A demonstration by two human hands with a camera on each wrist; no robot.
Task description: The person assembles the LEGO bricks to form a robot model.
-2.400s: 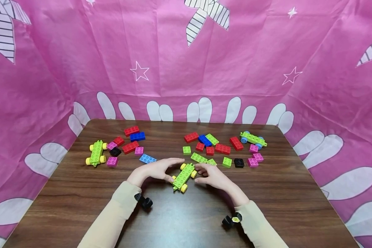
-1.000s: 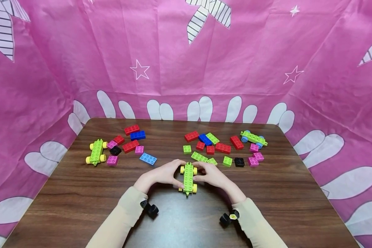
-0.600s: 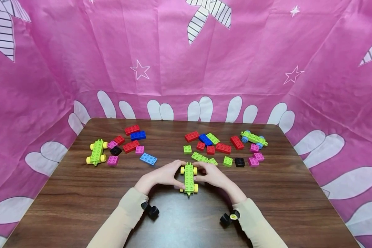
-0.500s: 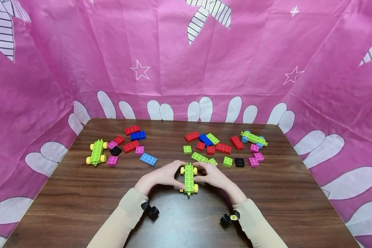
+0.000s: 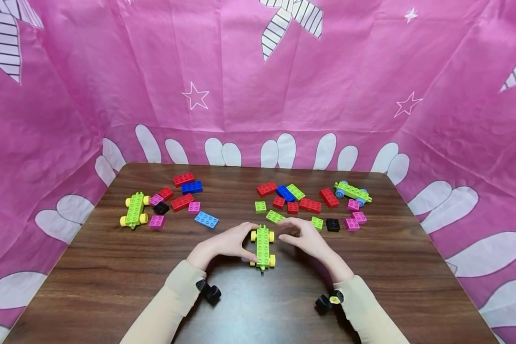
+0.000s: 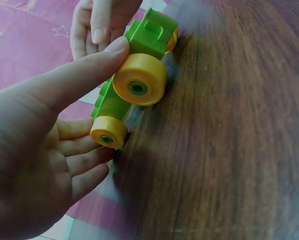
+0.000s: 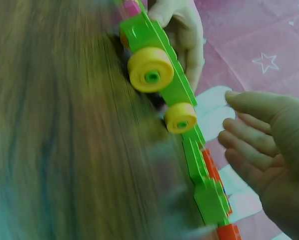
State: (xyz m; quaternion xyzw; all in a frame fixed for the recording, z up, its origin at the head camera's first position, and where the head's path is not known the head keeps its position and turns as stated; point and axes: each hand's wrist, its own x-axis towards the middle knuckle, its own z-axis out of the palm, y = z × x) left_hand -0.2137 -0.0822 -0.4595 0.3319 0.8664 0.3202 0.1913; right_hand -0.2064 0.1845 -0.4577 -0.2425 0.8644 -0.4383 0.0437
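Observation:
A lime-green toy car base (image 5: 263,246) with yellow wheels stands lengthwise on the wooden table (image 5: 258,306), studs up. My left hand (image 5: 229,242) holds it from the left side. In the left wrist view, the thumb (image 6: 89,67) lies along the near end by a yellow wheel (image 6: 139,80), and the other fingers curl round the far end. Off to the right of the base is my right hand (image 5: 306,237), its fingers loosely bent with nothing between them. The right wrist view shows a gap between those fingers (image 7: 249,102) and the car base (image 7: 177,87).
Behind the right hand lie lime bricks (image 5: 275,216), red bricks (image 5: 310,205), a black brick (image 5: 333,225) and pink bricks (image 5: 352,224). A blue-wheeled base (image 5: 352,192) stands back right. At left are another yellow-wheeled base (image 5: 135,210) and a light blue brick (image 5: 206,220).
The car base has turned from slanted to straight and shifted slightly right. Both hands were at it; the right hand has since let go and moved away to the right.

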